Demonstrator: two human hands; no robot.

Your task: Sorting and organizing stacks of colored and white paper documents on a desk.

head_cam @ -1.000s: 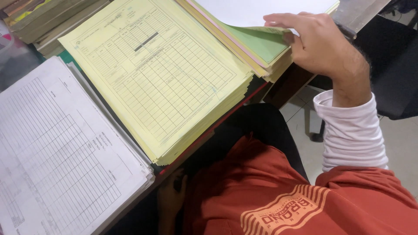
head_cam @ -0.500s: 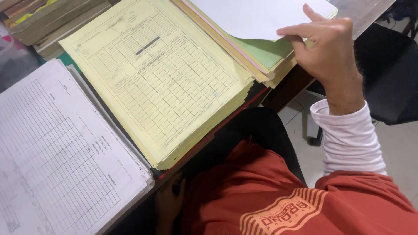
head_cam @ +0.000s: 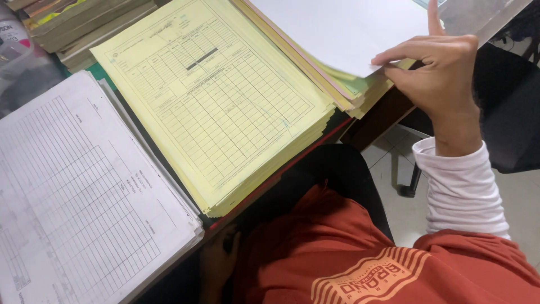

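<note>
Your right hand (head_cam: 441, 70), upper right of the frame, pinches the corner of a smooth white sheet (head_cam: 343, 28) atop the mixed-colour paper stack (head_cam: 360, 93). Your left hand (head_cam: 219, 259) rests under the desk, grip unclear. A yellow gridded form pile (head_cam: 225, 107) lies centre.

The person's right hand (head_cam: 436, 70) is raised at the upper right, wrist bent and the back of the hand turned toward the camera. Its fingers (head_cam: 405, 53) are curled together and pointing left, closed in a pinch with the thumb tucked underneath; one finger sticks straight up above the rest. The forearm runs down and to the right from the wrist, bare just below the hand, then covered by a white ribbed sleeve that disappears under a wider orange one. The left hand (head_cam: 220, 260) hangs low in shadow near the lap, loosely relaxed; its fingers are too dark to make out.
</note>
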